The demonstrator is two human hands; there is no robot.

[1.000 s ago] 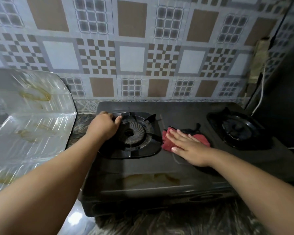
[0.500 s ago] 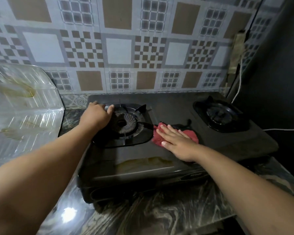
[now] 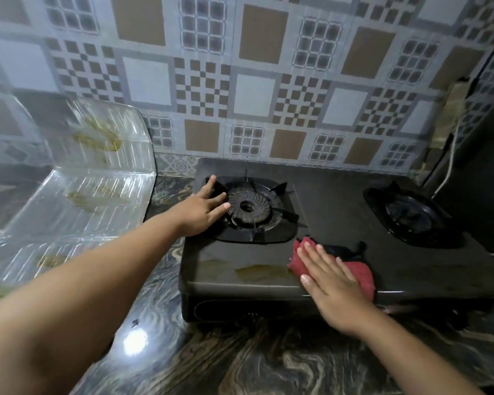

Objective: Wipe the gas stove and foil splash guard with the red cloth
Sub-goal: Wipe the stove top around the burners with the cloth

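Marbled dark worktop [image 3: 240, 363] lay nearest. Beyond it, the right hand [image 3: 330, 276] pressed flat, fingers spread, on the red cloth [image 3: 361, 273] at the front edge of the gas stove [image 3: 334, 212], just beside a yellowish grease smear [image 3: 257, 270]. A hard push there could have carried cloth and grease over the edge. Farther on, the left hand [image 3: 201, 208] rested open on the left burner [image 3: 248, 208], gripping nothing; it might have shifted the pan support. At left, the foil splash guard [image 3: 77, 189] stood stained and unwiped; thin foil would likely buckle under pressure.
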